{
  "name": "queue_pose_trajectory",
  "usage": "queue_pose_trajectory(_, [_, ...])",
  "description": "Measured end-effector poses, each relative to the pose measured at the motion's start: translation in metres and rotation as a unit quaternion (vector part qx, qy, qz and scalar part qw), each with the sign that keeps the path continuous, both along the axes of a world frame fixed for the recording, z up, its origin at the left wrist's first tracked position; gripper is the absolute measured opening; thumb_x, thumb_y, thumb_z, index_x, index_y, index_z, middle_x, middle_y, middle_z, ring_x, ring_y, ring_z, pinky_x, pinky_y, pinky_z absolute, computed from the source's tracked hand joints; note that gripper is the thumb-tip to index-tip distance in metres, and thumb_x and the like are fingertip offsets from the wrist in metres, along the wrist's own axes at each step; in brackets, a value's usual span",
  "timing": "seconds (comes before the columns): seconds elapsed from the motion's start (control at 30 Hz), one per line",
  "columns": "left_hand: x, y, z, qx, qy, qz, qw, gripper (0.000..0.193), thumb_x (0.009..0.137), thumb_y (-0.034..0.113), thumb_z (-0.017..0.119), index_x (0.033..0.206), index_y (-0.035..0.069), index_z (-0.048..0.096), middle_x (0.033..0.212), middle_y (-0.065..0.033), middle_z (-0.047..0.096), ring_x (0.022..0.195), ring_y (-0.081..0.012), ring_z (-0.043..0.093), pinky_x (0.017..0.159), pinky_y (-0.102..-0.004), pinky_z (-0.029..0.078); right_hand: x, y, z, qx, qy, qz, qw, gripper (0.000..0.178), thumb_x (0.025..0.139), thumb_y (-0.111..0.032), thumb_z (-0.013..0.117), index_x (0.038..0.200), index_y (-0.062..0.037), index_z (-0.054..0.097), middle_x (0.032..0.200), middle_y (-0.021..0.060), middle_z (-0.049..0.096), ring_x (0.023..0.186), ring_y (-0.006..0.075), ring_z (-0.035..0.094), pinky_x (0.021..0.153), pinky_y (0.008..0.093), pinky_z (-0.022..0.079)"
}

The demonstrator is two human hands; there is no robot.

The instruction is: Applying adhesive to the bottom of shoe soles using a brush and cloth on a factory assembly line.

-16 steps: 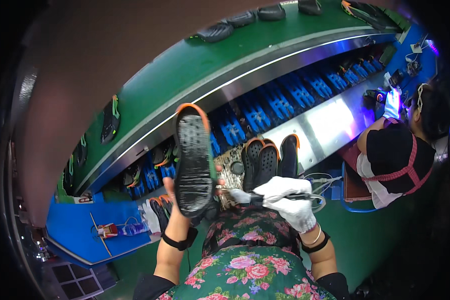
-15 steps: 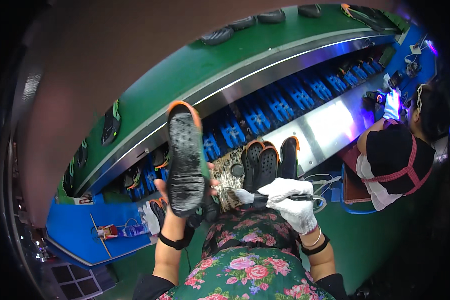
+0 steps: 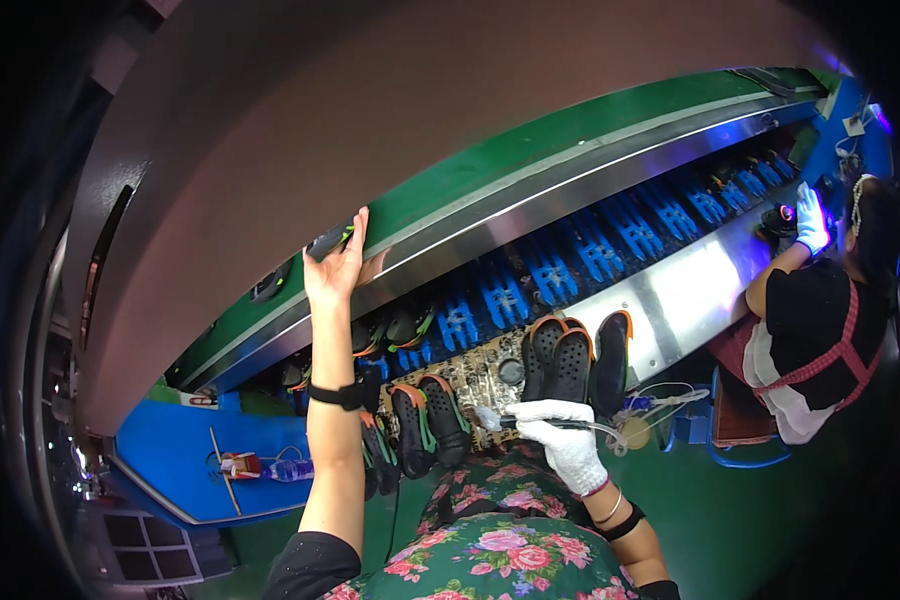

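My left hand [image 3: 336,268], bare, stretches out to the green conveyor belt. Its thumb and fingers lie on either side of a dark shoe sole [image 3: 328,243] with a green accent, mostly hidden by the hand. In a white glove, my right hand [image 3: 560,432] grips a dark-handled brush [image 3: 488,418] with pale bristles, held low over the bench. A hose trails from the brush's back end. Beside it on the right stand black perforated soles [image 3: 571,367] with orange rims. More black soles [image 3: 412,432] with orange and green edges stand to the left.
Blue clamp-like holders [image 3: 555,282] line a lower track behind a metal rail [image 3: 530,190]. A brown overhead panel [image 3: 420,90] covers much of the belt. At right a co-worker [image 3: 815,335] sits near a metal plate [image 3: 685,270]. A bottle [image 3: 288,469] lies on the blue table.
My left hand has carried the sole from in front of me up and away to the belt. My right hand, still holding the brush, has shifted slightly. The view has tilted.
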State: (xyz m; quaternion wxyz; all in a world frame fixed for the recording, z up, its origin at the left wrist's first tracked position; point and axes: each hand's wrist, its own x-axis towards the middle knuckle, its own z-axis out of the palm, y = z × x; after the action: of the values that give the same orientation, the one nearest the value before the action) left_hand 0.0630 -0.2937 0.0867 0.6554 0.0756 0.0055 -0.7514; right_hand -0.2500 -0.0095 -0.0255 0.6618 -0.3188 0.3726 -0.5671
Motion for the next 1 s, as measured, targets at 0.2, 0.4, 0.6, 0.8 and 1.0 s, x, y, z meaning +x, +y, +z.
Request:
queue_pose_trajectory(0.2, [-0.011, 0.024, 0.011, 0.039, 0.041, 0.057, 0.997, 0.097, 0.1, 0.059, 0.042, 0.153, -0.012, 0.004, 0.157, -0.033, 0.018, 0.146, -0.0481, 0.022, 0.117, -0.0532, 0.036, 0.004, -0.001, 0.003, 0.052, 0.006, 0.005, 0.999, 0.023, 0.079, 0.007, 0.07, 0.101, 0.0049, 0.075, 0.103, 0.0161, 0.075, 0.092, 0.0184, 0.071, 0.085, 0.0301, 0.056])
queue_pose_trajectory(0.4, [-0.024, 0.071, 0.02, 0.052, -0.215, 0.038, 0.975, 0.072, 0.099, 0.042, 0.052, 0.15, -0.004, 0.031, 0.146, -0.0258, 0.04, 0.135, -0.037, 0.045, 0.104, -0.046, 0.047, 0.008, -0.004, -0.015, 0.016, -0.013, 0.005, 1.0, 0.023, 0.085, -0.001, 0.072, 0.107, 0.0005, 0.076, 0.09, 0.0051, 0.076, 0.068, 0.0069, 0.064, 0.061, 0.0217, 0.051])
queue_pose_trajectory(0.6, [-0.018, 0.047, 0.029, -0.101, -0.657, 0.234, 0.709, 0.032, 0.091, 0.017, 0.067, 0.121, 0.004, 0.065, 0.098, -0.0067, 0.068, 0.091, -0.0193, 0.065, 0.081, -0.0302, 0.051, 0.003, -0.006, -0.013, 0.001, -0.031, 0.008, 0.999, 0.023, 0.085, -0.001, 0.071, 0.108, 0.002, 0.076, 0.099, 0.0098, 0.076, 0.089, 0.0133, 0.07, 0.083, 0.0282, 0.055])
queue_pose_trajectory(0.8, [-0.016, 0.022, 0.054, -0.109, -0.763, 0.209, 0.602, 0.035, 0.089, 0.008, 0.066, 0.123, 0.001, 0.064, 0.102, -0.0059, 0.067, 0.094, -0.0151, 0.064, 0.083, -0.0283, 0.051, -0.001, -0.004, -0.013, 0.015, -0.054, 0.014, 0.998, 0.024, 0.085, 0.0, 0.072, 0.109, 0.0016, 0.075, 0.1, 0.0098, 0.076, 0.088, 0.0123, 0.069, 0.082, 0.0268, 0.055])
queue_pose_trajectory(1.0, [-0.1, -0.02, 0.041, -0.214, -0.842, 0.065, 0.491, 0.051, 0.086, 0.019, 0.074, 0.133, 0.006, 0.06, 0.118, -0.0112, 0.063, 0.108, -0.0197, 0.061, 0.094, -0.0342, 0.05, 0.003, -0.007, -0.02, 0.0, -0.067, 0.002, 0.998, 0.024, 0.085, 0.0, 0.072, 0.109, 0.0007, 0.075, 0.099, 0.0086, 0.077, 0.088, 0.0119, 0.07, 0.082, 0.0261, 0.055])
